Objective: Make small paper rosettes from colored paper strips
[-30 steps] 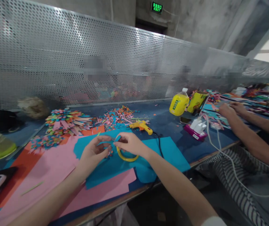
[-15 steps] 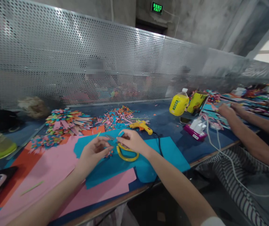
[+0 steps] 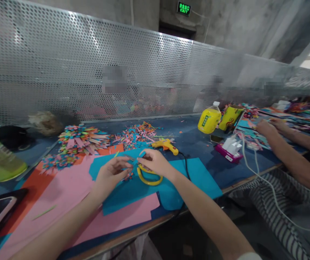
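Note:
Yellow-handled scissors (image 3: 151, 179) hang around the fingers of my right hand (image 3: 155, 162), handles below the palm. Its thumb and fingers pinch a small blue paper piece (image 3: 142, 154). Facing it, my left hand (image 3: 114, 171) has curled fingers pressed near the thumb; what lies between them is too small to make out. Both hands hover close together over a blue paper sheet (image 3: 125, 196). Just behind them lies a yellow glue gun (image 3: 166, 145). Beneath the left fingers a small cluster of coloured bits is partly hidden.
Pink paper (image 3: 70, 180) covers the left side. Behind are a fringed paper bundle (image 3: 81, 141) and a scrap pile (image 3: 137, 134). To the right stand a yellow bottle (image 3: 209, 119) and a purple tray (image 3: 228, 153). Another person's arms (image 3: 287, 155) reach in at the right.
The whole view has shifted slightly, so things appear a little farther right. My hands keep nearly the same pose, close together over the blue paper.

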A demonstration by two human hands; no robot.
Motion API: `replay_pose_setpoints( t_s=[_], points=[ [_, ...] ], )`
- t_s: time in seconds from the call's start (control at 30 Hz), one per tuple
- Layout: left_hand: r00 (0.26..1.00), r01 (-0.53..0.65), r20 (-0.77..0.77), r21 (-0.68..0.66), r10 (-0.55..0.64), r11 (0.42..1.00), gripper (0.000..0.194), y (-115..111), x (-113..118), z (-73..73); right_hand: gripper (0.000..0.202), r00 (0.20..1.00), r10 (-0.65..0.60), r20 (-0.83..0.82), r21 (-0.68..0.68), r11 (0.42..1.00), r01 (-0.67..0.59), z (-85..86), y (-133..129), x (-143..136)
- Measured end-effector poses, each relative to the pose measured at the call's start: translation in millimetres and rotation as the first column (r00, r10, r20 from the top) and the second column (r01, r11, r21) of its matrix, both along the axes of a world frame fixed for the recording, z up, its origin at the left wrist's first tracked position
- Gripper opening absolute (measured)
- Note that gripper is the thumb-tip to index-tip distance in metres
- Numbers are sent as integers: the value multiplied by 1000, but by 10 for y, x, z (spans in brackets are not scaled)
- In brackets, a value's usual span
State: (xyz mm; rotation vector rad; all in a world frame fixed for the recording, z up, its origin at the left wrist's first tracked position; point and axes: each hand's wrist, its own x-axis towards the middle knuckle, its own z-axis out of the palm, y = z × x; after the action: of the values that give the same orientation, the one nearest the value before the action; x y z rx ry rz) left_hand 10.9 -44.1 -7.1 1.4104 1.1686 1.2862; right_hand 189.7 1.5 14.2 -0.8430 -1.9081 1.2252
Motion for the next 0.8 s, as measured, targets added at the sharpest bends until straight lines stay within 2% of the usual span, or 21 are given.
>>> replay_pose_setpoints(
  t_s=[0.17,0.37,0.43,0.57,0.7,0.8],
  points=[
    [999,-34,-9,15,34,999,29,5,17,6,25,1000,9,19,-20,1000,-8,1,12,-5],
    [985,-163,-50,61,166,985,30,35,-4,19,23,998,30,49,21,999,-32,-2,8,0],
    [987,-139,-71,60,143,988,34,37,-9,20,24,997,57,44,30,998,-58,5,-1,8],
    [995,1,-97,26,2,1000,38,14,20,16,25,994,105,32,8,994,-105,18,-16,16],
    [993,27,-116,10,-26,1000,27,-19,70,35,19,995,102,13,-27,994,-102,-4,-25,-3],
    [990,38,-138,15,-36,999,19,-23,76,39,18,994,94,49,23,995,-95,-30,2,-10]
  ],
)
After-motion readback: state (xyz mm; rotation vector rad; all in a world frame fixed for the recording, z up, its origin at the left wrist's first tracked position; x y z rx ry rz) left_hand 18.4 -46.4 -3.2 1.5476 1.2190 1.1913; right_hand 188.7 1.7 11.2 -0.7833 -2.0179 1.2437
